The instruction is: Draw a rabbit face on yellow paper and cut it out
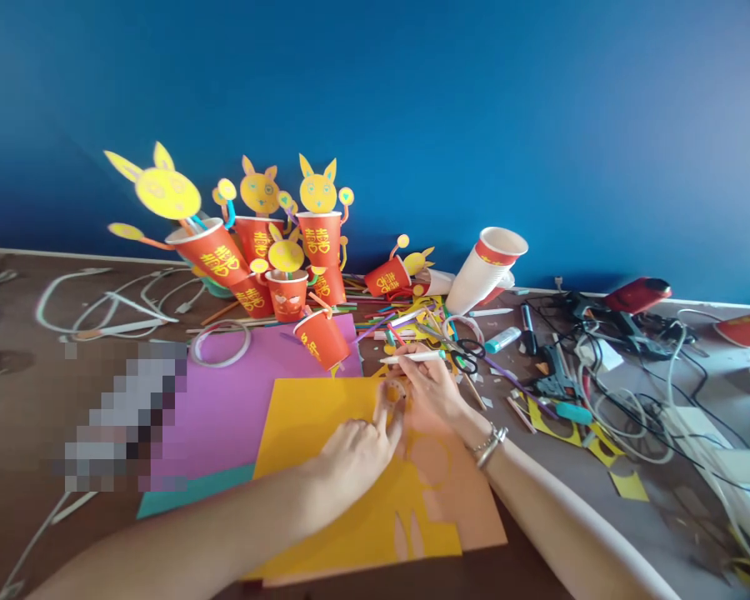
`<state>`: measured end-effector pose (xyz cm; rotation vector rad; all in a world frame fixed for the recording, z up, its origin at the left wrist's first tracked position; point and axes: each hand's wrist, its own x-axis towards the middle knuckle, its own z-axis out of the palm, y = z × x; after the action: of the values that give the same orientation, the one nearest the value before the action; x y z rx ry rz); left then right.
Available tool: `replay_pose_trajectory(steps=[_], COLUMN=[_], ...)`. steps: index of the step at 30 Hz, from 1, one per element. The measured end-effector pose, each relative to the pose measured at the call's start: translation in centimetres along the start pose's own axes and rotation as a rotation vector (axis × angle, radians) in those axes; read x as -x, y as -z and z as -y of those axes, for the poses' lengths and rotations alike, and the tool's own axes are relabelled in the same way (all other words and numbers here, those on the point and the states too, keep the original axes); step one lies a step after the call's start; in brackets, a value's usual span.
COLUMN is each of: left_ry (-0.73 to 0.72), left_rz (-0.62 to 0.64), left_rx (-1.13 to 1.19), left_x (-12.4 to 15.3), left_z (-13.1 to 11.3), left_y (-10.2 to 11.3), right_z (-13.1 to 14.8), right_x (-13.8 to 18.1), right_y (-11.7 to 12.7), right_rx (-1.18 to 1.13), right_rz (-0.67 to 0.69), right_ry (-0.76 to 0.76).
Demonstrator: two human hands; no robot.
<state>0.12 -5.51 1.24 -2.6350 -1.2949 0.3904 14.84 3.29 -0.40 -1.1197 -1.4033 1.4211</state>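
My left hand (356, 454) rests on a yellow paper sheet (325, 433), its index finger pressing a small round tape roll (395, 392) onto the sheet. My right hand (428, 392) holds a white pen (412, 357) beside that roll, tip near the paper. A bracelet sits on my right wrist. The yellow sheet has cut-out shapes near its lower right and lies over an orange sheet (475, 517) and a purple sheet (225, 408).
Red paper cups with yellow rabbit faces (275, 242) stand at the back by the blue wall. A stack of cups (484, 267) lies tilted. Scissors (466, 358), a glue gun (553, 371), cables (631, 400) and paper scraps crowd the right; a white ring (220, 343) and a blurred patch lie left.
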Motion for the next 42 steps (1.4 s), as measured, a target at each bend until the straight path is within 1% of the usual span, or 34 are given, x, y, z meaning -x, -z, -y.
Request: replay_pose_trajectory(steps=[3, 6, 8, 10, 12, 15, 18, 20, 24, 29, 34, 39, 42], left_ry=[-0.001, 0.073, 0.127, 0.148, 0.141, 0.123, 0.113, 0.111, 0.083, 0.064, 0.058, 0.066, 0.072], left_rz=[-0.008, 0.005, 0.01, -0.005, -0.023, -0.04, -0.064, -0.073, -0.074, -0.084, -0.081, -0.103, -0.099], left_rx=[0.044, 0.114, 0.174, 0.209, 0.202, 0.162, 0.128, 0.112, 0.096, 0.083, 0.076, 0.049, 0.06], left_x=[-0.4, -1.0, -1.3, -1.6, -1.7, -1.8, -1.8, -1.8, -1.7, -1.5, -1.5, -1.4, -1.4], left_z=[-0.5, -1.3, -1.7, -2.1, -2.2, -2.3, -2.4, -2.4, -2.3, -2.3, -2.3, -2.3, -2.2], left_y=[0.8, 1.0, 0.8, 0.4, 0.0, -0.4, -0.6, -0.5, -0.4, -0.7, -0.8, -0.7, -0.5], right_z=[0.8, 2.0, 2.9, 3.7, 4.5, 5.4, 6.0, 6.1, 5.7, 5.2, 5.1, 5.2, 5.2], right_x=[-0.6, -1.5, -2.1, -2.7, -3.2, -3.6, -3.9, -4.2, -4.8, -5.3, -5.4, -5.5, -5.6], right_y=[0.3, 0.3, 0.1, -0.5, -1.2, -2.2, -2.8, -3.0, -3.2, -3.5, -3.9, -4.0, -3.9], right_rx=[0.091, 0.208, 0.29, 0.42, 0.591, 0.835, 0.976, 1.007, 1.009, 1.019, 1.108, 1.103, 1.112], right_rz=[0.027, 0.07, 0.143, 0.244, 0.34, 0.437, 0.535, 0.582, 0.629, 0.712, 0.728, 0.733, 0.73], right_ry=[0.044, 0.051, 0.033, 0.043, 0.071, 0.079, 0.066, 0.076, 0.095, 0.019, 0.042, 0.081, 0.07])
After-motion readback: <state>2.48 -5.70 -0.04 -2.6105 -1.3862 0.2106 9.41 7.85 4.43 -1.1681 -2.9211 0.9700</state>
